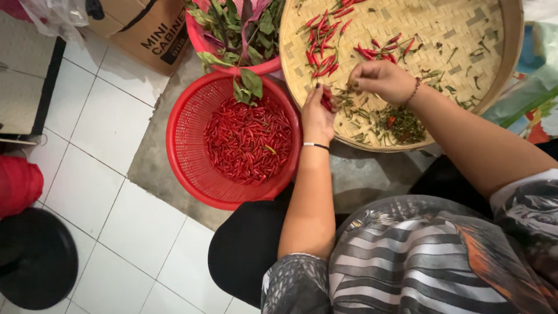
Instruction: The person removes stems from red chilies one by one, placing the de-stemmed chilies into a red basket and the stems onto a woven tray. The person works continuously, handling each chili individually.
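My left hand (317, 116) is closed around a few red chillies at the near edge of a round woven bamboo tray (511, 40). My right hand (381, 78) hovers over the tray with its fingertips pinched together on something small; I cannot tell what. Loose red chillies (325, 43) lie scattered on the tray's far left part. A pile of green stems (398, 125) sits on the tray just below my right wrist. To the left of the tray, a red plastic basket (186, 145) holds a heap of red chillies (250, 139).
A second red basket (200, 40) with leafy greens stands behind the chilli basket. A cardboard box (145, 29) sits at the back left on the white tiled floor. A black round object (35, 259) and a red bundle (17, 183) lie at the left edge.
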